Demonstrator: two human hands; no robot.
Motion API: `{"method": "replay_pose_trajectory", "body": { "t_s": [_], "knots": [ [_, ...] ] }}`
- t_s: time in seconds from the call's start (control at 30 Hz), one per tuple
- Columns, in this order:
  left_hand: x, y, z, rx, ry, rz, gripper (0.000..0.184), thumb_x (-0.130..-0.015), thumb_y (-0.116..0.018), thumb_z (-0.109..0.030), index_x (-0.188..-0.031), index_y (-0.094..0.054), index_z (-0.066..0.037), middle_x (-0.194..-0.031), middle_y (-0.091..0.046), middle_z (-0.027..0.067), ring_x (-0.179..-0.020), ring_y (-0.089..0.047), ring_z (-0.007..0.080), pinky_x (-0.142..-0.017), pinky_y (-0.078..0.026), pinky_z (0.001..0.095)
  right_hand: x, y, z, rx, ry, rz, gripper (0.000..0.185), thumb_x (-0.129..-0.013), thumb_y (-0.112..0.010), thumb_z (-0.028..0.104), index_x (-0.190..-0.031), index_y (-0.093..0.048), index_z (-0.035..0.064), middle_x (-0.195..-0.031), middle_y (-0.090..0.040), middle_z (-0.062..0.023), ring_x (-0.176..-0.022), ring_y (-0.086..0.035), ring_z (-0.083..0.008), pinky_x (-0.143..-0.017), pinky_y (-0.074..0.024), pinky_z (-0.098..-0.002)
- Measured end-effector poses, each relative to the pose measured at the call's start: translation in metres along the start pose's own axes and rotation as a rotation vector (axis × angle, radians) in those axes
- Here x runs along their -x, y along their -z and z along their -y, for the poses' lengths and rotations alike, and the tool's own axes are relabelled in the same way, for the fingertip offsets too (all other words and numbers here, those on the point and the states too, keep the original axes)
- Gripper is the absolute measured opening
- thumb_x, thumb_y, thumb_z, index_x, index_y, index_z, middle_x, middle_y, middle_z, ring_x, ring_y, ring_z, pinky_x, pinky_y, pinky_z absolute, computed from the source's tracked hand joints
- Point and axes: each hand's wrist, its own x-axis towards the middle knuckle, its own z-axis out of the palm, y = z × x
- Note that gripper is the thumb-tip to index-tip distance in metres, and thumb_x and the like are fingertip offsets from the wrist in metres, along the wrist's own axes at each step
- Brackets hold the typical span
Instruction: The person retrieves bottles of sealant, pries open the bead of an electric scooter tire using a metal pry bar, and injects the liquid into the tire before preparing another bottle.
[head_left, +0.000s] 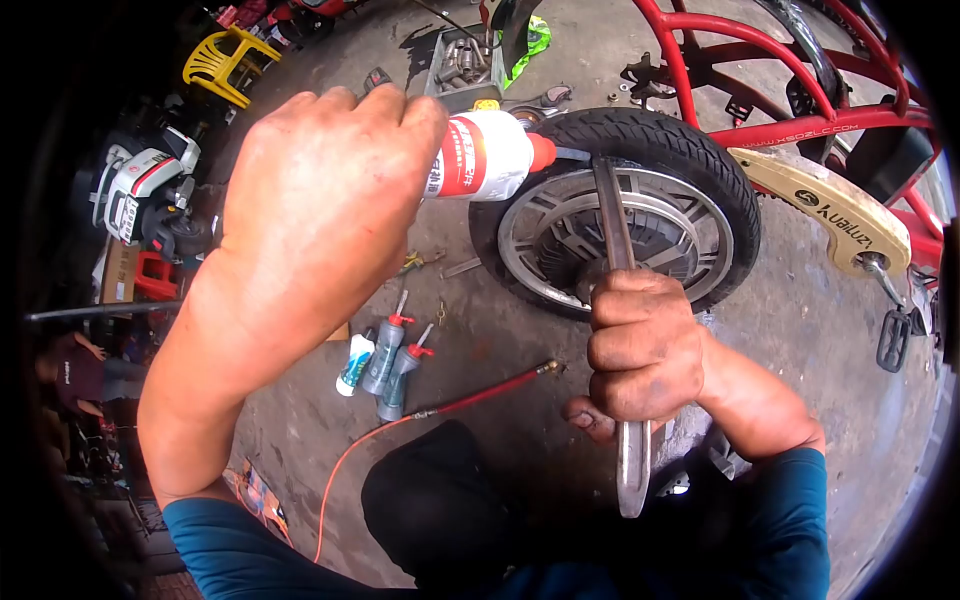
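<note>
My left hand (325, 170) is closed around a white squeeze bottle (490, 150) with a red label and red cap. The bottle lies on its side, its thin nozzle pointing at the tyre (738, 200) near the lever's far end. In my right hand (645, 345), wrapped by the fingers, is a long metal tyre lever (614, 220). The lever's far end rests at the gap between the tyre and the silver wheel rim (515, 225). The wheel lies on the floor, with a dark hub in its middle. Whether liquid leaves the nozzle is too small to tell.
Two grey bottles with red caps (383, 352) and a white tube (355, 362) lie below my left arm. A red air hose (490, 390) crosses the floor. A red vehicle frame (780, 135) stands right, a metal parts box (465, 70) behind. A yellow chair (225, 65) is far left.
</note>
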Motion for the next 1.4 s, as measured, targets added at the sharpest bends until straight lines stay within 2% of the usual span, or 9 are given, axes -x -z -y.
{"method": "replay_pose_trajectory", "body": {
  "t_s": [0.27, 0.77, 1.07, 1.4],
  "knots": [
    [-0.001, -0.007, -0.006, -0.007, -0.039, -0.050, 0.036, -0.065, -0.070, 0.000, -0.099, -0.059, -0.004, -0.086, -0.062, 0.0106, -0.079, -0.061, 0.0314, -0.071, -0.049, 0.0419, 0.000, 0.001, 0.002, 0.002, -0.007, -0.020, 0.035, -0.073, -0.075, 0.014, -0.055, -0.045, 0.0146, -0.056, -0.039, 0.0010, -0.045, -0.038, -0.0177, -0.043, -0.0251, -0.0325],
    [-0.001, -0.013, -0.005, 0.014, -0.021, -0.076, 0.028, -0.067, -0.068, 0.000, -0.093, -0.058, -0.006, -0.080, -0.062, 0.0103, -0.074, -0.062, 0.0316, -0.066, -0.050, 0.0427, 0.001, -0.001, 0.001, 0.008, -0.013, -0.013, 0.040, -0.072, -0.075, 0.015, -0.052, -0.040, 0.0158, -0.056, -0.037, 0.0017, -0.045, -0.037, -0.0171, -0.043, -0.0248, -0.0320],
    [0.004, -0.003, -0.005, -0.029, 0.050, 0.008, 0.037, -0.064, -0.071, 0.000, -0.100, -0.060, -0.004, -0.088, -0.062, 0.0121, -0.082, -0.062, 0.0323, -0.073, -0.049, 0.0432, 0.001, 0.000, 0.001, -0.003, -0.019, -0.020, 0.041, -0.072, -0.075, 0.015, -0.052, -0.039, 0.0161, -0.055, -0.036, 0.0019, -0.044, -0.037, -0.0169, -0.042, -0.0246, -0.0318],
    [0.005, 0.000, -0.002, -0.030, 0.026, 0.014, 0.042, -0.063, -0.073, 0.000, -0.102, -0.060, -0.003, -0.087, -0.061, 0.0121, -0.082, -0.062, 0.0330, -0.073, -0.049, 0.0432, 0.001, -0.001, 0.001, 0.001, -0.021, -0.019, 0.040, -0.072, -0.076, 0.015, -0.053, -0.040, 0.0158, -0.055, -0.035, 0.0021, -0.044, -0.036, -0.0170, -0.042, -0.0230, -0.0324]
  ]
}}
